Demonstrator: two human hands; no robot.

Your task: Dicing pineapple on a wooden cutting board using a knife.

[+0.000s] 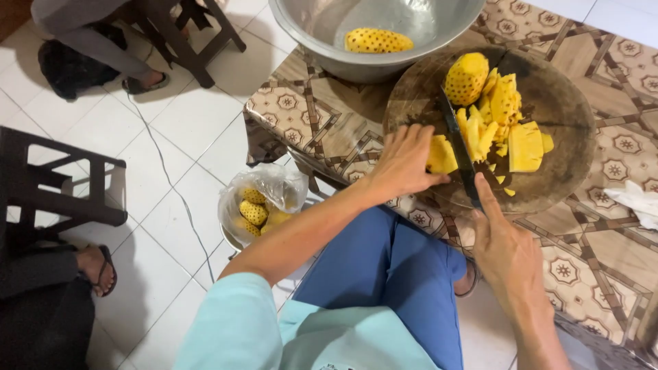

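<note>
A round dark wooden cutting board (562,103) lies on a patterned table. On it sits a peeled pineapple half (466,77) and several yellow cut chunks (510,130). My left hand (404,161) rests at the board's near left edge, fingers on a pineapple piece (441,155). My right hand (504,250) grips the handle of a dark knife (458,147), index finger laid along it, with the blade lying across the pineapple chunks.
A large metal bowl (411,58) with a peeled pineapple (378,41) stands at the table's far side. A plastic-lined bin (264,199) with pineapple scraps sits on the tiled floor. Dark stools and other people's feet are at the left. A white cloth (637,202) lies right.
</note>
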